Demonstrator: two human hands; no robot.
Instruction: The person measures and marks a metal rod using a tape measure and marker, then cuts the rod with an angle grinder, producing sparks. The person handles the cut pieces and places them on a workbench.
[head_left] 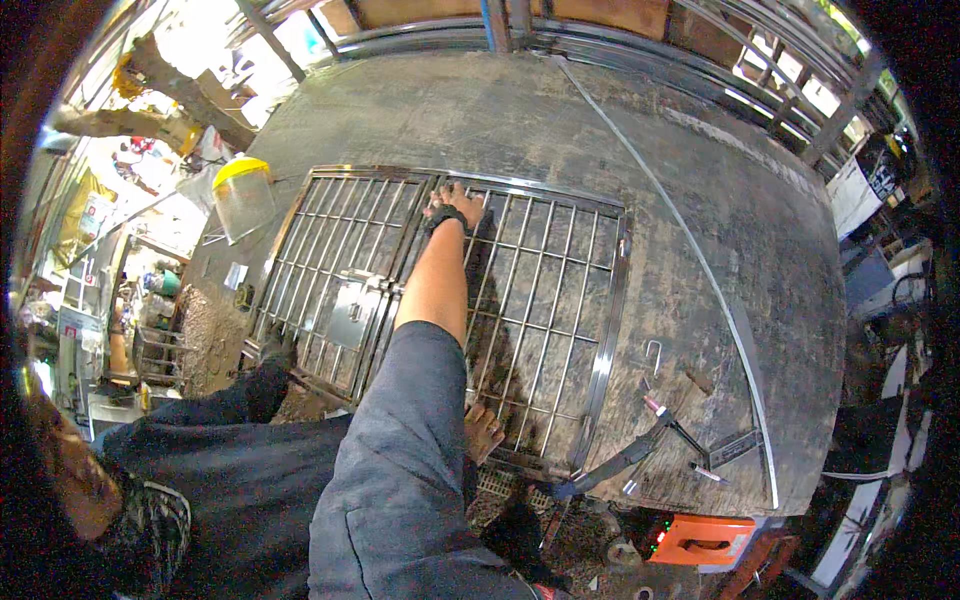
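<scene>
My right arm, in a dark sleeve, stretches forward over a metal grille gate. My right hand, a black band at its wrist, rests with fingers apart near the top of the upright between the gate's two panels. A latch plate is fixed low on the left panel. By the gate's lower edge, skin with finger-like or toe-like ends shows beside my sleeve; I cannot tell whether it is my left hand or a foot.
The gate lies on a worn dark tabletop. A yellow-topped clear face shield is at left. A welding electrode holder and a long metal strip lie at right. An orange box stands below the front edge.
</scene>
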